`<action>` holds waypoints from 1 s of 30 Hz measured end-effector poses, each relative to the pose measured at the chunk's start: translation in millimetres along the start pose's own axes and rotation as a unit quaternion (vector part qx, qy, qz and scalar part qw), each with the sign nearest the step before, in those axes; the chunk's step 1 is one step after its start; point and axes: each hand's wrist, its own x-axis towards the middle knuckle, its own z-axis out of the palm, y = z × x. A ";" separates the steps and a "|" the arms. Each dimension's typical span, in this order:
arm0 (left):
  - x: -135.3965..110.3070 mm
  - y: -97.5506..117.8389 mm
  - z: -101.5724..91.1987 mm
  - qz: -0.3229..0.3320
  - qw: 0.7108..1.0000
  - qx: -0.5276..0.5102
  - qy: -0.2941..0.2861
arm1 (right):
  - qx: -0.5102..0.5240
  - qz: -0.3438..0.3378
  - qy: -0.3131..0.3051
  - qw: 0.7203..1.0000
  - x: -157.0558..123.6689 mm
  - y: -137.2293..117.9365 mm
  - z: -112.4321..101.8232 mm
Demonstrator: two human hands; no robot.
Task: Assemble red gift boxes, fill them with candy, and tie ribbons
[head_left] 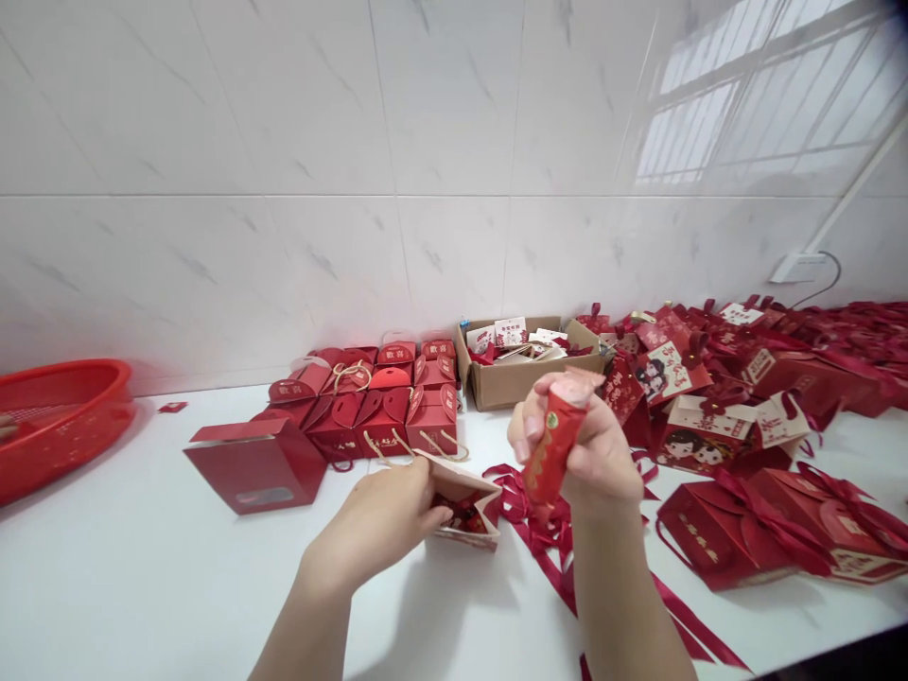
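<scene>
My right hand is closed around a long red sweet packet, held upright above the table. My left hand grips the rim of a small open gift box with a pale inside and red things in it. The box lies tilted on the white table, its rope handle behind my left hand. Loose red ribbons lie under and beside my right wrist.
A red plastic basket sits at the far left. Several closed red gift boxes stand in a cluster by the tiled wall, one larger red box in front. A cardboard carton holds cards. Many ribboned red boxes cover the right side.
</scene>
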 end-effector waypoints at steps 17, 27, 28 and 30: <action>1.3 -2.3 0.8 -0.001 0.999 0.037 0.008 | 0.019 0.019 0.045 0.999 1.2 -4.8 16.3; 3.9 -5.5 3.6 -0.040 0.997 0.061 0.004 | -0.052 0.041 0.101 0.993 -2.6 -9.2 25.2; 4.0 -6.1 4.0 -0.037 0.998 0.059 0.004 | -0.061 0.040 0.106 0.992 -2.7 -9.3 25.8; 4.1 -7.3 4.6 -0.032 0.998 0.053 0.002 | -0.069 0.034 0.112 0.991 -2.8 -9.0 26.4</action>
